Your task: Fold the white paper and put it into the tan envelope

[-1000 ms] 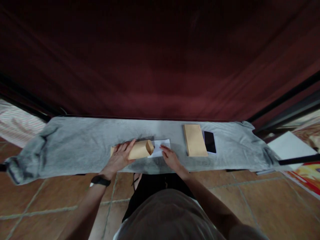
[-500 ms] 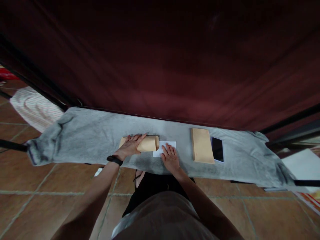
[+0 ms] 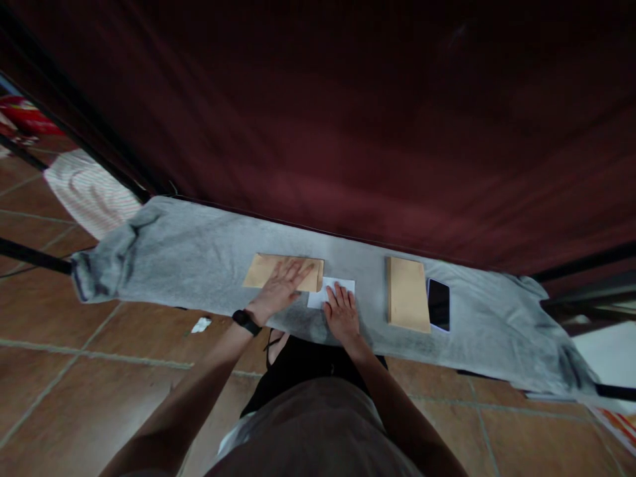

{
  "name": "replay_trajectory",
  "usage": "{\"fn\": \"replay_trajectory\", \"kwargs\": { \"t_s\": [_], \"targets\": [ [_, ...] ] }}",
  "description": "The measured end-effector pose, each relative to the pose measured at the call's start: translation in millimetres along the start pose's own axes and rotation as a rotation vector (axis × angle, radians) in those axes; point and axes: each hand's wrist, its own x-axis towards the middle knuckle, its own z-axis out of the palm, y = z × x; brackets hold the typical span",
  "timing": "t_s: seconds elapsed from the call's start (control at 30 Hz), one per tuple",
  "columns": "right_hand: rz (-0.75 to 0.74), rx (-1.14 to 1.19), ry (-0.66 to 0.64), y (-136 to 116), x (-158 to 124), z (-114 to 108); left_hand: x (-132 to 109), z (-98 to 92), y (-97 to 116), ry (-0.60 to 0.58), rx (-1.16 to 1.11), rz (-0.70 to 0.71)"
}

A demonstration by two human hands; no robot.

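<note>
A brown paper envelope (image 3: 261, 270) lies lengthwise on the grey cloth, its right end overlapping a white sheet of paper (image 3: 315, 300). My left hand (image 3: 284, 286) is spread over the envelope's right half, palm down with fingers extended. Flat on the white paper rests my right hand (image 3: 342, 315), fingers stretched out. Part of the paper is hidden under that hand and under the envelope. To the right sits a stack of brown envelopes (image 3: 409, 295), beside a dark-screened phone (image 3: 438, 305).
The grey cloth (image 3: 193, 258) covers a long narrow surface against a dark red curtain (image 3: 318, 159). Striped fabric (image 3: 94, 192) hangs at the left. Black bars (image 3: 34, 255) cross both sides. A crumpled white tissue (image 3: 201, 324) lies on the tiled floor.
My left hand has slid right along the envelope, whose raised right end now lies flatter. My right hand has stayed on the white paper. The whole view has tilted slightly.
</note>
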Motion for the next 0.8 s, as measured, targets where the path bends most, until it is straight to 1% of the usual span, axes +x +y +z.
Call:
{"fn": "replay_trajectory", "kwargs": {
  "t_s": [0.1, 0.13, 0.2, 0.27, 0.37, 0.5, 0.63, 0.8],
  "targets": [
    [-0.016, -0.010, -0.017, 0.7, -1.2, -1.5, -13.1, 18.8, 47.8, 0.041, -0.075, 0.214],
    [-0.027, -0.014, -0.029, 1.2, -1.8, -2.3, -17.7, 26.7, 62.2, 0.040, -0.106, 0.249],
    [-0.045, -0.022, -0.052, 2.1, -2.6, -4.0, -26.2, 42.1, 84.3, 0.042, -0.147, 0.252],
    [-0.055, -0.028, -0.069, 2.7, -3.0, -5.3, -32.7, 54.0, 95.9, 0.042, -0.166, 0.210],
    [-0.072, -0.037, -0.085, 3.1, -3.1, -5.9, -38.4, 63.0, 98.9, 0.046, -0.171, 0.170],
    [-0.082, -0.047, -0.084, 4.6, -4.3, -5.2, -43.2, 66.6, 96.1, 0.060, -0.163, 0.141],
    [-0.056, -0.034, -0.048, 11.2, -8.5, -4.7, -48.6, 71.6, 95.2, 0.068, -0.131, 0.115],
    [-0.001, -0.038, 0.020, 25.7, -17.0, -4.3, -51.1, 77.7, 93.3, 0.072, -0.119, 0.102]
  ]
}}
